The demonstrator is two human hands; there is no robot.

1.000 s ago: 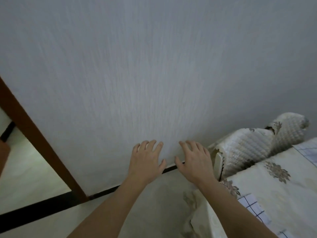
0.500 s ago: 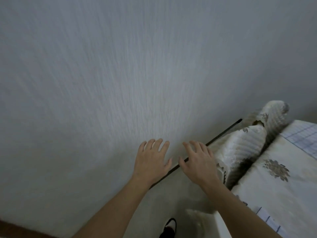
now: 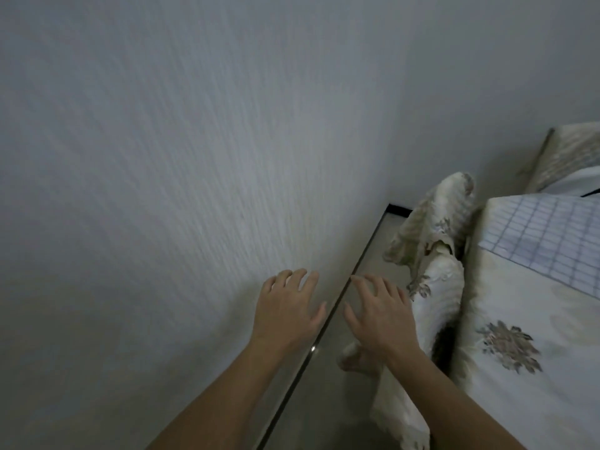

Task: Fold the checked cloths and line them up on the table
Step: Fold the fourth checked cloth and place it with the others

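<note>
Two hands, left (image 3: 287, 311) and right (image 3: 378, 315), hover empty with fingers spread, left of the checked cloth (image 3: 540, 235).

A blue-checked cloth (image 3: 545, 241) lies flat on the flowered table (image 3: 519, 368).

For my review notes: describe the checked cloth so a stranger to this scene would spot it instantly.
Start at the table on the right, under a cream flowered cover. The checked cloth lies flat at its far end. It alone carries a thin blue-grey grid; the cover shows flower prints and the crumpled drape beside it is gridless.
</note>
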